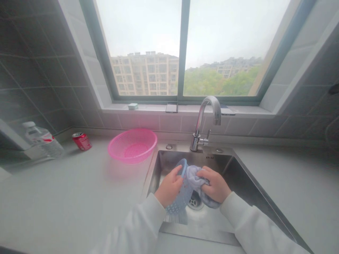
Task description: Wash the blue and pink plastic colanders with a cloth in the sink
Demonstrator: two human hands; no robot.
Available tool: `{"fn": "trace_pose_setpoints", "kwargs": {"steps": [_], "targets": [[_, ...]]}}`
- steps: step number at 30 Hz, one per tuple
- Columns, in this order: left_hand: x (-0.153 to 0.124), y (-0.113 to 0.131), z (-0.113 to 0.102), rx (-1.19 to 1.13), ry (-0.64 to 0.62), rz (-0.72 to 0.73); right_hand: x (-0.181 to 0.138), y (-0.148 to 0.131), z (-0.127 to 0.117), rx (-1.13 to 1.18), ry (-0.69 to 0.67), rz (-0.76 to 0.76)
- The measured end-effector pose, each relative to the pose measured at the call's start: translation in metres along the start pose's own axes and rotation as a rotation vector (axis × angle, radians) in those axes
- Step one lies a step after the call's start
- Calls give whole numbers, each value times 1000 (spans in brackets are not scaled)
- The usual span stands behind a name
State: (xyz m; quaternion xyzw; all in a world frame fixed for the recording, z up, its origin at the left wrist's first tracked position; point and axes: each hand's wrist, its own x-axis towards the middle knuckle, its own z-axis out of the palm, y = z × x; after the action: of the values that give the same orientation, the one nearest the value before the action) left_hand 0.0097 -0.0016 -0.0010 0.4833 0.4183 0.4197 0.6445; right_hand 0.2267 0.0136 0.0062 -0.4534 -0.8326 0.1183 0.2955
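Over the steel sink, my left hand grips the rim of a blue mesh basket, which is tilted on edge above the drain. My right hand is closed on a pale blue-grey cloth and presses it against the inside of the basket. Both sleeves are white. The lower part of the cloth is hidden behind my right hand.
A chrome tap stands behind the sink. A pink mesh basket sits on the grey counter to the left, with a red can and a plastic water bottle farther left. Small items lie on the window sill.
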Motion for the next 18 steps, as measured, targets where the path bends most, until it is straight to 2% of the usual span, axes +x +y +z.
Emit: {"fn": "trace_pose_setpoints", "kwargs": {"steps": [3,6,10,15,16,18], "targets": [[0,1,2,-179,-78,-27,5,22,-7,8,134,164],[-2,4,3,-185,-49,-19,4,27,-11,18,189,170],[-2,6,-1,-47,150,-7,-5,5,-6,9,127,50],[-1,2,-2,182,210,10,-12,-13,8,66,21,-168],[-2,2,-2,218,211,25,-10,-11,9,79,4,-163],[-3,3,-2,280,210,38,-4,-1,7,98,17,-58]]}}
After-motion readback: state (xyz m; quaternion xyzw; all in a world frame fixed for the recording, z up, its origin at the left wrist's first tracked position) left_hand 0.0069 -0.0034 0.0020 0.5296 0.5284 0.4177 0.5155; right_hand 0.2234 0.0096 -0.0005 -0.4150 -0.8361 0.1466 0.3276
